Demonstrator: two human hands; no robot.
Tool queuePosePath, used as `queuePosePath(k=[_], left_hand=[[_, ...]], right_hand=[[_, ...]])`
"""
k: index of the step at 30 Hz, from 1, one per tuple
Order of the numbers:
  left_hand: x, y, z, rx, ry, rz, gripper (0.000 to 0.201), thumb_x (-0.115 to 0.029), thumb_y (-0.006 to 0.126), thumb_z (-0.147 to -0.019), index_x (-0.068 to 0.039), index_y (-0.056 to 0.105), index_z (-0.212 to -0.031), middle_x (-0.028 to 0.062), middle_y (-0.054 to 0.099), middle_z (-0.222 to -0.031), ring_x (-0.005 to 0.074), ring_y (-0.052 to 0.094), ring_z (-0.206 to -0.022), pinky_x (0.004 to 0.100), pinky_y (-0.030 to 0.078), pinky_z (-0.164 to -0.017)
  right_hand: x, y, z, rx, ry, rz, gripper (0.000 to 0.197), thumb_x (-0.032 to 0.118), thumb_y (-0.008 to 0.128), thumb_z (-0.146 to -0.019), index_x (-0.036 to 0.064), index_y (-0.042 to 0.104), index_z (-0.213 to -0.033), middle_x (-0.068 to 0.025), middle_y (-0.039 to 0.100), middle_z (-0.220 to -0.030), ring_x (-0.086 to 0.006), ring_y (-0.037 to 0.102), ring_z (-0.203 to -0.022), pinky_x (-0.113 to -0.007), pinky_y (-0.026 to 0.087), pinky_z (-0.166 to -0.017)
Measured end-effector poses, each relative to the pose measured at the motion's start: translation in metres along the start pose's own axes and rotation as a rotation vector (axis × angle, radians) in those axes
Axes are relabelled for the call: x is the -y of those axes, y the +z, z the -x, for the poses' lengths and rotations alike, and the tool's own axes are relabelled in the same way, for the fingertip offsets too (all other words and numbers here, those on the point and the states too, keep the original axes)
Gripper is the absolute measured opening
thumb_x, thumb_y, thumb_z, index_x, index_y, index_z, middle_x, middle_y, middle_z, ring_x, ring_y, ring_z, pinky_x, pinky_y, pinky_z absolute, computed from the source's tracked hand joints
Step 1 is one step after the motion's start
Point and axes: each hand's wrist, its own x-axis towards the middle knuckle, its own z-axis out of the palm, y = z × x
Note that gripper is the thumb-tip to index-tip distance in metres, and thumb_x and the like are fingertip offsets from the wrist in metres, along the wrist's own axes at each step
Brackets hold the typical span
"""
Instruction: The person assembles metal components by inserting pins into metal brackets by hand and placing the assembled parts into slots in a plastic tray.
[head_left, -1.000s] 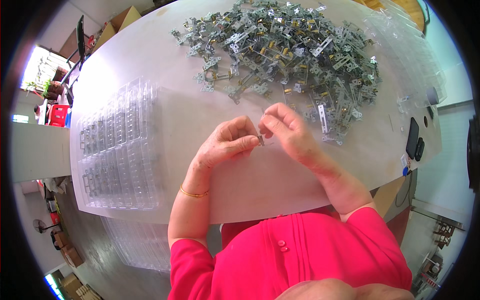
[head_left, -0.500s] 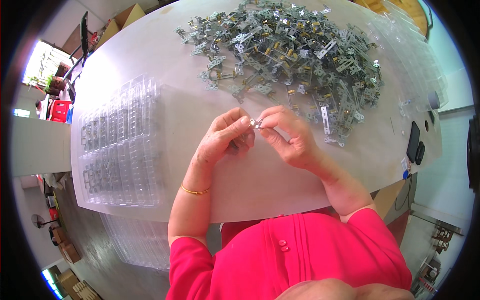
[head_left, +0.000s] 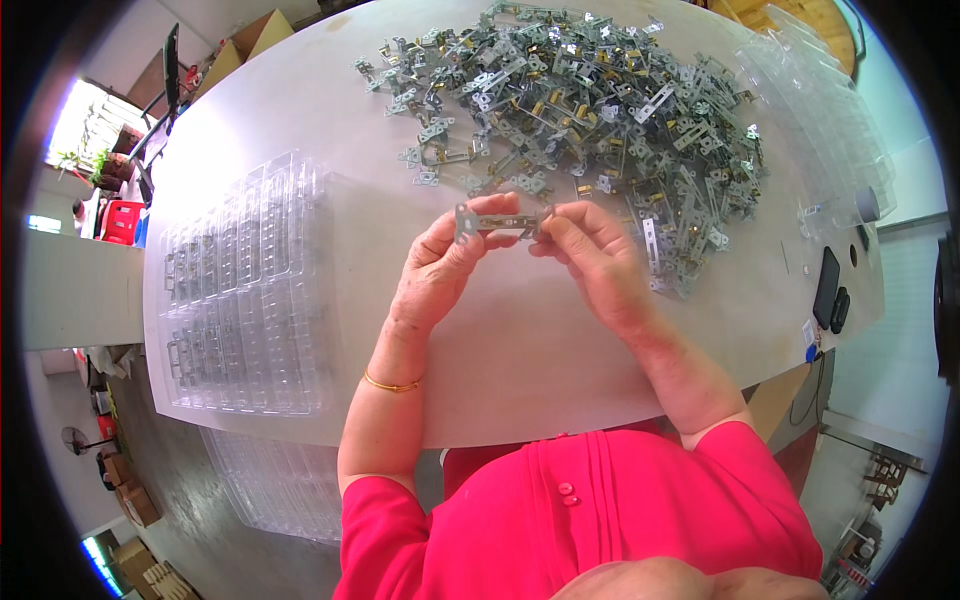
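Observation:
A small metal bracket, long and narrow with flat plates at its ends, is held level between both hands above the table. My left hand is closed on its left end, thumb below and fingers behind. At the other end, the thumb and fingers of my right hand pinch it. Just beyond my hands lies a big heap of similar metal brackets, grey with brassy bits.
Clear plastic trays, some slots holding metal parts, lie at the left of the table. More clear trays are stacked at the far right. A black phone-like object rests near the right edge.
The bracket has been turned from nearly end-on to lengthwise across, so its long side now shows. My hands have moved slightly apart.

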Motion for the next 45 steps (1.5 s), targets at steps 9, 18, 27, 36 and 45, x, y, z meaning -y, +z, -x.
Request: queuePosePath(k=[9,18,27,36,45], left_hand=[[-0.011,-0.004,0.001,-0.075,-0.203,0.006,0.027,-0.027,0.048,-0.107,-0.002,0.059,-0.106,0.0125,0.069,-0.09,0.0255,0.07,-0.086,0.0376,0.056,-0.081],[-0.016,0.014,0.002,-0.107,-0.391,-0.152,0.03,-0.034,0.055,-0.104,-0.005,0.06,-0.098,0.005,0.062,-0.075,0.0145,0.06,-0.06,0.0265,0.046,-0.053],[-0.017,0.013,0.004,-0.116,-0.355,-0.3,0.029,-0.033,0.057,-0.104,-0.005,0.06,-0.096,0.0026,0.061,-0.072,0.009,0.052,-0.056,0.0239,0.041,-0.05],[-0.019,0.026,0.002,-0.073,-0.412,-0.563,0.025,-0.029,0.062,-0.101,-0.005,0.061,-0.094,0.0004,0.059,-0.07,0.0054,0.049,-0.056,0.0223,0.038,-0.049],[-0.013,0.028,0.003,0.052,-0.367,-0.725,0.025,-0.028,0.061,-0.101,-0.004,0.062,-0.097,0.0004,0.06,-0.073,0.0066,0.05,-0.059,0.0233,0.04,-0.052]], right_hand=[[0.002,0.009,0.01,0.041,-0.295,0.574,0.007,0.01,0.063,-0.1,0.005,0.063,-0.105,-0.0005,0.064,-0.084,-0.0053,0.057,-0.074,-0.022,0.047,-0.066],[-0.001,0.009,0.011,0.045,-0.244,0.628,0.006,0.01,0.063,-0.1,0.005,0.063,-0.102,0.0056,0.051,-0.069,-0.0014,0.042,-0.062,-0.022,0.036,-0.053],[0.001,0.01,0.012,0.041,-0.213,0.712,0.008,0.011,0.066,-0.098,0.0045,0.062,-0.101,0.0042,0.052,-0.069,-0.0022,0.043,-0.062,-0.023,0.037,-0.053],[-0.001,0.01,0.011,0.057,-0.289,0.679,0.01,0.009,0.066,-0.097,0.0054,0.061,-0.106,0.0006,0.052,-0.067,-0.0066,0.047,-0.058,-0.025,0.041,-0.054],[0.002,0.009,0.007,0.041,-0.582,0.858,0.008,0.005,0.069,-0.093,0.0065,0.065,-0.099,-0.0044,0.057,-0.091,-0.0131,0.053,-0.071,-0.027,0.044,-0.061]])
